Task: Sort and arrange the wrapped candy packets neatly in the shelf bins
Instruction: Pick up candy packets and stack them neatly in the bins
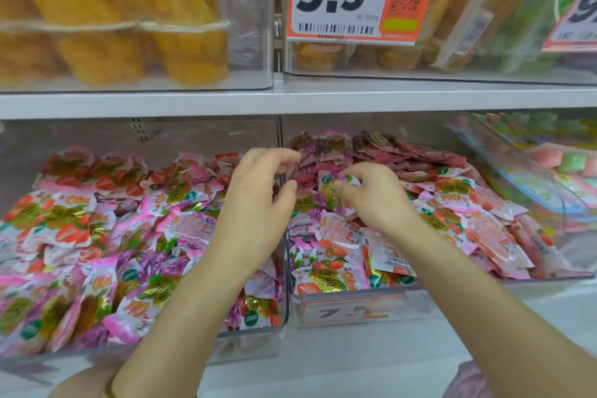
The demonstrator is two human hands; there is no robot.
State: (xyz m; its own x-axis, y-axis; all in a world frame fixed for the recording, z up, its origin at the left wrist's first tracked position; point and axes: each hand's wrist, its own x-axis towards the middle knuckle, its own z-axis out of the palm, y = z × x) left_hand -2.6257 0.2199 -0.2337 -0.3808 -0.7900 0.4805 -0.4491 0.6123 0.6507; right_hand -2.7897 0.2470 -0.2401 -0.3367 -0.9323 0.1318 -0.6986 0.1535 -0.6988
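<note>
Candy packets (151, 236) fill two clear bins side by side under the white shelf board (193, 103); I read the scene from the head view, largest element first.

Left bin (252, 338): a loose heap of strawberry-print and purple grape-print wrappers, mixed and lying at every angle. I judge sorting here as hardly begun.

Right bin (468, 296): at the back, pink packets stand on edge in close overlapping rows (403, 155), which I take as the finished part. Towards the front the packets lie flat and jumbled, with some purple ones among the strawberry ones near the dividing wall. Overall I put the task at under half done, with the front of the right bin and all of the left bin yet to be sorted.

Left hand (258, 203): over the wall between the bins, fingers curled, thumb near the forefinger. I cannot tell whether it grips anything.

Right hand (381, 200): just inside the right bin, fingertips pinching one purple packet (332, 182), which looks slightly raised above the heap, near the tidy rows.
</note>
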